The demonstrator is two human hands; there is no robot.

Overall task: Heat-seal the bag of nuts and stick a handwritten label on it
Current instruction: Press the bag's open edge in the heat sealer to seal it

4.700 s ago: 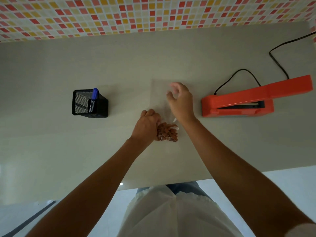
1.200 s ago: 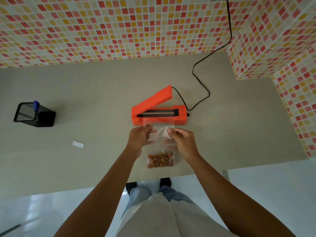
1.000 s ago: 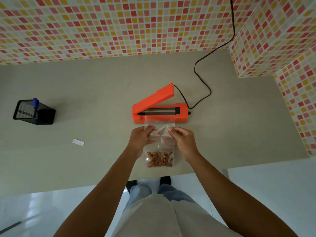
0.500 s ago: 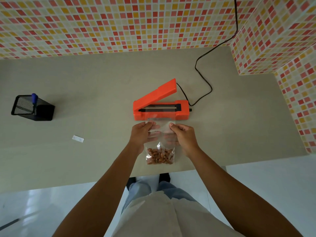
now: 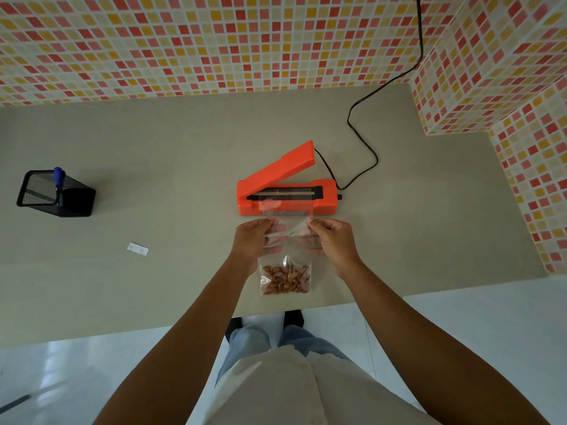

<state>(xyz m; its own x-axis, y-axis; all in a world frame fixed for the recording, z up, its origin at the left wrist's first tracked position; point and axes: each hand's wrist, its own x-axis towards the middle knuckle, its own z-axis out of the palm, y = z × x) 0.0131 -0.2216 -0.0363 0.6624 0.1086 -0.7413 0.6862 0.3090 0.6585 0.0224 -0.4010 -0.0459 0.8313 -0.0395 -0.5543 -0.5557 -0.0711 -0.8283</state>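
A clear plastic bag of nuts (image 5: 286,279) lies on the grey table, its brown nuts bunched at the near end. My left hand (image 5: 253,239) pinches the bag's left side and my right hand (image 5: 332,242) pinches its right side. The bag's open top edge lies over the front of the orange heat sealer (image 5: 285,191), reaching the black sealing strip. The sealer's lid is raised at an angle. A small white label (image 5: 137,248) lies flat on the table to the left. A blue pen (image 5: 58,176) stands in a black mesh holder (image 5: 55,193) at far left.
The sealer's black cord (image 5: 365,130) runs back and up the tiled wall. A tiled corner (image 5: 497,96) juts out at the right. The table's near edge (image 5: 153,331) runs just below the bag, with my legs beneath it.
Earlier the bag lay left of the sealer under my hands. Over the last second both hands slid the bag forward, so its top edge now lies on the sealer's strip.
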